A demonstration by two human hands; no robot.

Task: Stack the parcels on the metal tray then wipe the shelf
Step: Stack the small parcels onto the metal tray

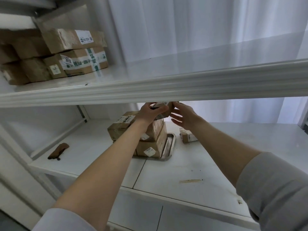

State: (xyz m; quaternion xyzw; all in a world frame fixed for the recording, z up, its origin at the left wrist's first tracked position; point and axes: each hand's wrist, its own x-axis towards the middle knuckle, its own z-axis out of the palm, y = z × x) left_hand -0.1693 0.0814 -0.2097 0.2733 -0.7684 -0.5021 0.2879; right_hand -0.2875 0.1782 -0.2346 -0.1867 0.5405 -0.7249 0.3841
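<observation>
Left hand: the left hand (148, 112) grips a small brown cardboard parcel (161, 108) from its left side, fingers curled round it.
Right hand: the right hand (184, 116) has its fingers spread and loose, held up at the right end of the same parcel; the upper shelf's lip hides whether the fingertips touch it.
Held parcel: it sits at the very top of the pile, partly hidden behind the lip.
Tray: a shiny rectangular metal tray (170, 144) lies on the white lower shelf (166, 172), near its middle.
Stack: brown cardboard parcels with white labels (150, 148) are piled on the tray, several layers high, one jutting out to the left.
Loose parcel: one small brown labelled box (188, 136) lies on the shelf just right of the tray, apart from it.
Cloth: a brown folded cloth (58, 151) lies well to the left on the same shelf.
Marks: a brownish streak (190, 181) shows on the shelf's front part.
Upper shelf: the white upper shelf (166, 85) carries more taped brown parcels (73, 52) at its left end.
Background: a white curtain (183, 22) hangs behind.
</observation>
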